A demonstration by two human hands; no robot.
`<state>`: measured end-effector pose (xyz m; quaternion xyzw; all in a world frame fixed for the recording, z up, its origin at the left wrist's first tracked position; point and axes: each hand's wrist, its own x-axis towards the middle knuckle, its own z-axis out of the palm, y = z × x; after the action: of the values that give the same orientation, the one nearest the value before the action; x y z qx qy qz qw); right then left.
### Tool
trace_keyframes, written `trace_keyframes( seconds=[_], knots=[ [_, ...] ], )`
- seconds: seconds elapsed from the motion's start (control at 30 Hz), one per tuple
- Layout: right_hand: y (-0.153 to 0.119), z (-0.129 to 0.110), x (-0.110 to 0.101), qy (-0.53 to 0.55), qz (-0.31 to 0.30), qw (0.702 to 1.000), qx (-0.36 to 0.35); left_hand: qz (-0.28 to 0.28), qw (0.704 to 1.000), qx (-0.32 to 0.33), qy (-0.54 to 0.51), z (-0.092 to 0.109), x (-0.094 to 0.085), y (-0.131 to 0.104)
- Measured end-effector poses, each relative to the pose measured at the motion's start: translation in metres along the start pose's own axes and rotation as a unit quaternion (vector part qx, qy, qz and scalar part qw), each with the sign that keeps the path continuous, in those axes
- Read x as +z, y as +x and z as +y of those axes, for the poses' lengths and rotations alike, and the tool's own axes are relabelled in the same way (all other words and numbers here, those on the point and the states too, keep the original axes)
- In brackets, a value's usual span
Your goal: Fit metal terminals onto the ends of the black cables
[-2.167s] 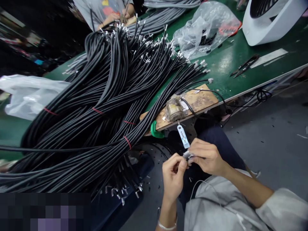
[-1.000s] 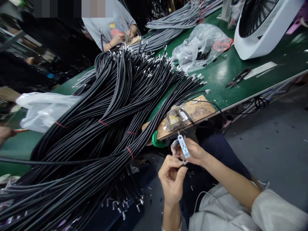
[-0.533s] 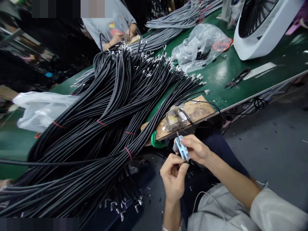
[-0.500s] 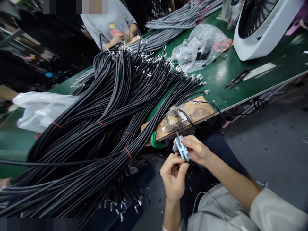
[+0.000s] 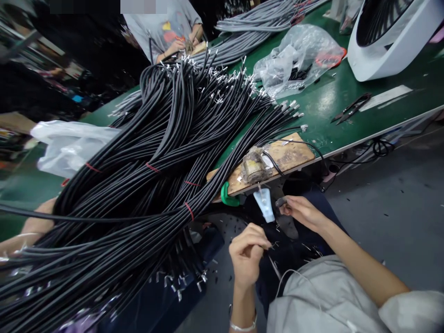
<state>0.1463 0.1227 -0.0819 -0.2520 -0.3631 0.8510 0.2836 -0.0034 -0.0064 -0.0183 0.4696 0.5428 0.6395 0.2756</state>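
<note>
My left hand (image 5: 248, 254) is closed in a pinch, with a tiny thin dark thing at its fingertips, too small to name. My right hand (image 5: 305, 213) is pinched too. At its fingertips sits a dark grey piece (image 5: 281, 202); I cannot tell whether it is held or worn on a finger. Between and just beyond both hands, touched by neither, a light blue clip (image 5: 264, 206) hangs blurred on a thin metal shaft. The shaft comes from a motor-like cylinder (image 5: 255, 167) wrapped in clear plastic, on a wooden board (image 5: 294, 155) at the table edge.
Black cable bundles (image 5: 166, 152) with red ties cover the left of the green table (image 5: 322, 104). A green clamp (image 5: 229, 194) grips the board. Thread snips (image 5: 351, 108), a plastic bag (image 5: 298, 60) and a white fan (image 5: 378, 60) stand right. A co-worker (image 5: 163, 27) works opposite.
Both hands have come off the blue clip, the right moving right and the left slightly down. The clip now looks blurred. Another person's arm has appeared at the left edge.
</note>
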Motion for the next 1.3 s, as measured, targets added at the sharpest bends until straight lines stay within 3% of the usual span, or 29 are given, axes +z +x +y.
trace_keyframes(
  seconds=[0.07, 0.13, 0.23, 0.33, 0.4, 0.53, 0.63, 0.73, 0.9, 1.13, 1.23, 1.3],
  knots=[
    [-0.007, 0.006, -0.011, -0.059, 0.039, 0.997, 0.004, 0.181, 0.983, -0.026, 0.035, -0.016, -0.01, -0.005],
    [-0.012, 0.014, -0.019, -0.097, 0.062, 0.993, 0.008, 0.31, 0.948, -0.045, 0.056, -0.028, -0.021, -0.009],
    [-0.016, 0.028, -0.025, -0.139, 0.073, 0.987, 0.017, 0.389, 0.918, -0.044, 0.066, -0.03, -0.039, -0.01],
    [-0.008, 0.046, -0.028, -0.193, 0.07, 0.979, 0.021, 0.435, 0.896, -0.033, 0.079, -0.017, -0.049, -0.002],
    [0.003, 0.061, -0.028, -0.226, 0.062, 0.972, 0.017, 0.439, 0.894, -0.045, 0.085, -0.007, -0.051, 0.006],
    [0.031, 0.096, -0.024, -0.294, 0.033, 0.955, 0.009, 0.39, 0.916, -0.041, 0.08, 0.005, -0.047, 0.023],
    [0.044, 0.116, -0.021, -0.341, -0.02, 0.939, 0.024, 0.365, 0.927, -0.032, 0.082, 0.008, -0.044, 0.032],
    [0.039, 0.128, -0.021, -0.386, -0.093, 0.917, 0.045, 0.358, 0.929, -0.033, 0.091, 0.007, -0.046, 0.035],
    [0.011, 0.13, -0.021, -0.48, -0.149, 0.863, 0.042, 0.348, 0.932, -0.047, 0.089, -0.002, -0.056, 0.031],
    [-0.006, 0.112, -0.021, -0.625, -0.032, 0.779, -0.038, 0.332, 0.939, -0.059, 0.064, -0.007, -0.049, 0.026],
    [-0.012, 0.107, -0.02, -0.643, -0.042, 0.761, -0.078, 0.303, 0.949, -0.065, 0.063, -0.005, -0.047, 0.021],
    [-0.018, 0.104, -0.015, -0.647, -0.084, 0.75, -0.11, 0.291, 0.951, -0.073, 0.072, -0.004, -0.048, 0.017]
  ],
)
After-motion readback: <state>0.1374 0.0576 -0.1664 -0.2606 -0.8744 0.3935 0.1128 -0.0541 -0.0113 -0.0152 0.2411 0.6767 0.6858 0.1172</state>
